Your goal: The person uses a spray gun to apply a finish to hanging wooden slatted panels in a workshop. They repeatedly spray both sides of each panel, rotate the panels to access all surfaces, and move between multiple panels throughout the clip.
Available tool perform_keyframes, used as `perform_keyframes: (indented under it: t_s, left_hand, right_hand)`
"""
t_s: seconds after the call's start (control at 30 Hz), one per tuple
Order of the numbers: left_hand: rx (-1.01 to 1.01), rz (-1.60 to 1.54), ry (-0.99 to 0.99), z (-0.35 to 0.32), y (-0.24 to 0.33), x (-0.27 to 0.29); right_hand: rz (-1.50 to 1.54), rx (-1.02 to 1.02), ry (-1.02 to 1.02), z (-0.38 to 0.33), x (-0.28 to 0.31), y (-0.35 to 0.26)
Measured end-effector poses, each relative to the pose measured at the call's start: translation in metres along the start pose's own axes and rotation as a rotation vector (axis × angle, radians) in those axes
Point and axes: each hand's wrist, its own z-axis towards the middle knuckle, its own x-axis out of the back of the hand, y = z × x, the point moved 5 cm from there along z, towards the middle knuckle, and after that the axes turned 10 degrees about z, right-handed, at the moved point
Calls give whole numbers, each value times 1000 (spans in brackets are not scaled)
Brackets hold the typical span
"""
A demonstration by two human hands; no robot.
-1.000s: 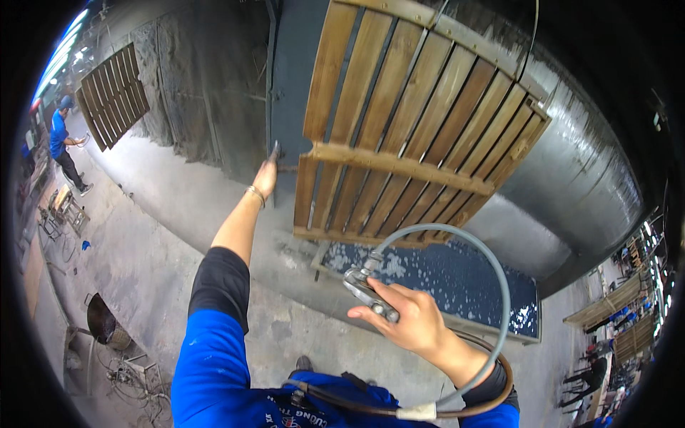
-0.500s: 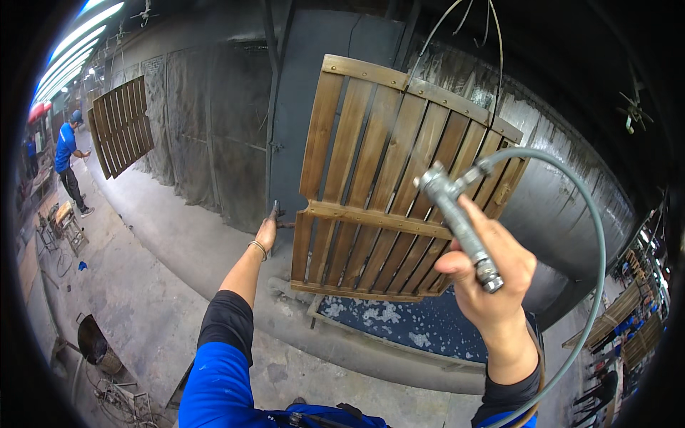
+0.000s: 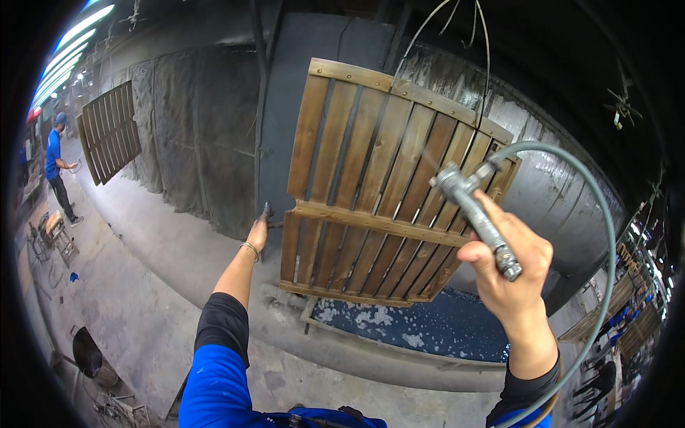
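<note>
A brown slatted wooden panel (image 3: 382, 164) hangs tilted on wire hooks in front of me. In my right hand (image 3: 515, 267) is a metal spray gun (image 3: 474, 214), with its nozzle toward the slats and a faint mist before it. A grey hose (image 3: 606, 221) loops from the gun down past my right forearm. Beside the panel's left edge is my left hand (image 3: 258, 234), its dark-stained fingers spread. One finger or a short brown piece reaches across to the panel's edge; which of these it is, I cannot tell.
Below the panel stands a trough (image 3: 407, 332) of dark liquid with pale foam. At far left a person in blue (image 3: 54, 160) stands by another hanging slatted panel (image 3: 110, 134). A dark bucket (image 3: 87, 351) is at lower left. Grey sheeting (image 3: 171, 135) lines the back.
The spray gun and my right hand have shifted slightly right and down across the panel. The panel has turned a little, and the whole view has moved somewhat. My left hand stays by its edge.
</note>
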Motion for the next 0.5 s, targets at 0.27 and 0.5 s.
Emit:
perform_keyframes:
  t_s: [0.27,0.5]
  left_hand:
    - [-12,-9,33,33,-9,6]
    - [3,-1,41,60,-11,15]
  right_hand:
    - [28,-181,-272,-41,-26,10]
    - [-64,-90,-176,-24,-16,34]
